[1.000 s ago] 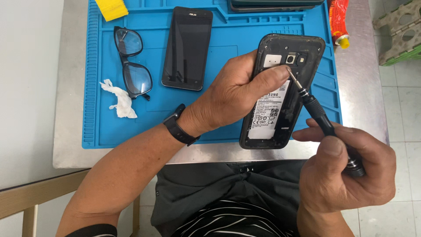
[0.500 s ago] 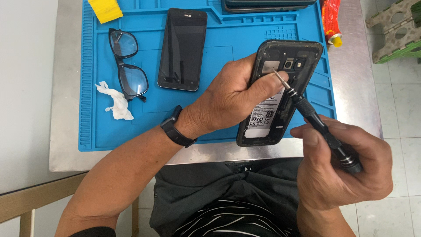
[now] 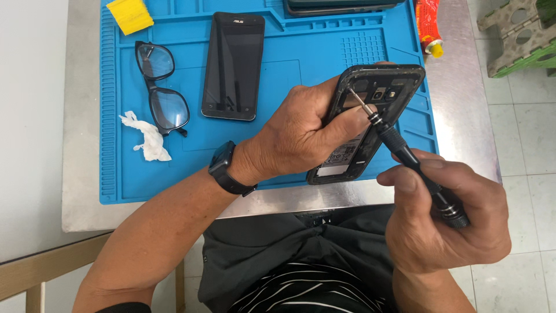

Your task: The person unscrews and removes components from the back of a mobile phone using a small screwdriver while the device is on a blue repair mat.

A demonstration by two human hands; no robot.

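Left hand is gripping the opened phone tight, lifted over the blue mat's right near edge, back facing up, long axis running near-left to far-right. Right hand is closed around the black screwdriver, shaft slanting up-left from the grip, tip sitting at the phone's far-left corner beside the camera. Right hand is nearer the body.

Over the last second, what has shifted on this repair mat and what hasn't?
The left hand has tilted the opened phone up off the blue mat, top end raised. The screwdriver in the right hand has moved its tip from the upper right corner to the upper left. Both grips stayed; glasses, second phone and tissue lie unmoved.
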